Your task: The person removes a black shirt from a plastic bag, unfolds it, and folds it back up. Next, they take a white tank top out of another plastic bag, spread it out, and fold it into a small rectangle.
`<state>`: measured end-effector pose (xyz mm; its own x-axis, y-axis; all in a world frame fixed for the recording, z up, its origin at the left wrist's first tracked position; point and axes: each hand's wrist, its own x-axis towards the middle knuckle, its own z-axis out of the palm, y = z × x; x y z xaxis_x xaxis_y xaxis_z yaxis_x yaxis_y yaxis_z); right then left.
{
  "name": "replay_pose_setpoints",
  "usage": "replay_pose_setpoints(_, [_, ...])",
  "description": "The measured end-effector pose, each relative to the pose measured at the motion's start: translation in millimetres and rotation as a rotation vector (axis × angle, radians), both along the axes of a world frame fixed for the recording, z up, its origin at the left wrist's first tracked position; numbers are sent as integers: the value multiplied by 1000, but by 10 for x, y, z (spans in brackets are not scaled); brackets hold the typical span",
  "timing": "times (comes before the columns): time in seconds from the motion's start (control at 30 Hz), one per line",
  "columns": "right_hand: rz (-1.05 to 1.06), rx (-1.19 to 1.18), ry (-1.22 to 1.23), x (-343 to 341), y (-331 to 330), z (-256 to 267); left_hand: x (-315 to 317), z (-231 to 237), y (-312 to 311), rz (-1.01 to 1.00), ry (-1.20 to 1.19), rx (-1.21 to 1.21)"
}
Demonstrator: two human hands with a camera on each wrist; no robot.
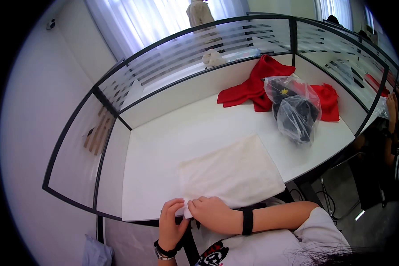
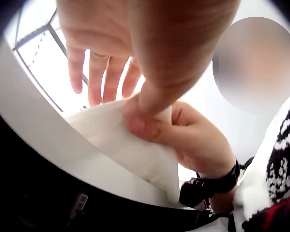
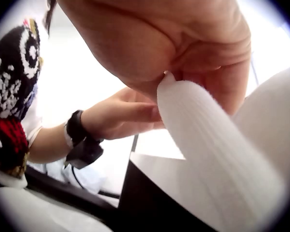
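Observation:
A cream-white cloth lies spread flat on the desk, its near edge along the desk's front. My right hand grips the cloth's near left corner with curled fingers. In the right wrist view, a rounded fold of the white cloth comes out from under that hand. Close on its left is my left hand, fingers extended and slightly spread in the left wrist view, thumb down at the cloth beside the right thumb. Both wrists wear black bands.
A white desk has low, dark-framed partitions on its left, back and right sides. Toward the back right lie a red garment and a clear plastic bag with dark contents. People are visible beyond the partitions.

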<state>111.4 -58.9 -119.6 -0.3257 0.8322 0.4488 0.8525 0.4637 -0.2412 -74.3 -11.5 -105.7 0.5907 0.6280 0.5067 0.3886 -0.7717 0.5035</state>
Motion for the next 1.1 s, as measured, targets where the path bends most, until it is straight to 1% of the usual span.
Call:
replay_pose_setpoints(0.03, [44,-28,45,47,-20,-5,40,44,11,-22,-18,-73])
replay_pose_setpoints(0.07, [67,-60,82,77,-34,-4,19,78,41,-51,63,-132])
replay_pose_setpoints(0.1, [89,-92,120,97,-44,0,4,78,87,-51,61,-132])
replay_pose_setpoints(0.13, [89,-91,119,117,-55,9,-2,53,143,-45,157,-86])
replay_pose_setpoints(0.17, [135,-146,118,136,-64,22,3,34,189,-38,253,-39])
replay_pose_setpoints(0.2, [180,-201,118,154,-71,27,10,22,219,-33,254,-46])
replay_pose_setpoints(0.23, [178,-200,120,172,-73,6,16,16,234,-35,256,-45])
replay_pose_setpoints(0.3, [321,-266,205,210,-80,-49,56,47,252,-46,318,18])
replay_pose_setpoints(0.33, [357,-328,201,237,-85,-62,61,48,259,-42,342,26])
replay_pose_setpoints(0.37, [356,-327,203,256,-101,-72,64,56,270,-42,343,26])
replay_pose_setpoints(0.43, [401,-327,323,304,-145,-97,63,72,292,-97,387,-34])
replay_pose_setpoints(0.47, [439,-364,360,354,-171,-64,62,62,302,-118,350,-67])
replay_pose_setpoints(0.5, [441,-362,361,395,-222,5,54,59,311,-115,352,-66])
replay_pose_setpoints(0.57, [338,-173,337,497,-341,169,40,48,315,-120,350,-66])
replay_pose_setpoints(0.6, [269,-214,386,602,-374,218,39,59,296,-120,345,-68])
replay_pose_setpoints(0.63, [272,-218,384,688,-382,214,37,53,290,-116,343,-72])
replay_pose_setpoints(0.7, [-216,-86,-14,861,-378,182,47,36,287,-111,339,-38])
replay_pose_setpoints(0.73, [-215,-87,-20,964,-372,167,48,40,288,-113,345,-38])
replay_pose_setpoints(0.8, [-322,-260,-141,1179,-336,127,65,58,266,-109,342,-32])
replay_pose_setpoints(0.83, [-261,-335,-134,1277,-294,95,70,58,257,-105,345,-26])
replay_pose_setpoints(0.9, [-233,-348,-202,1362,-188,48,84,62,216,-92,367,-4])
replay_pose_setpoints(0.93, [-205,-406,-223,1401,-103,58,97,62,199,-85,377,7])
replay_pose_setpoints(0.97, [-185,-471,-241,1430,4,115,104,61,192,-80,388,19])
replay_pose_setpoints(1.03, [-106,-523,-264,1535,279,187,108,34,185,-73,432,45])
replay_pose_setpoints(1.1, [-12,-571,-267,1615,582,307,137,1,147,-20,457,125])
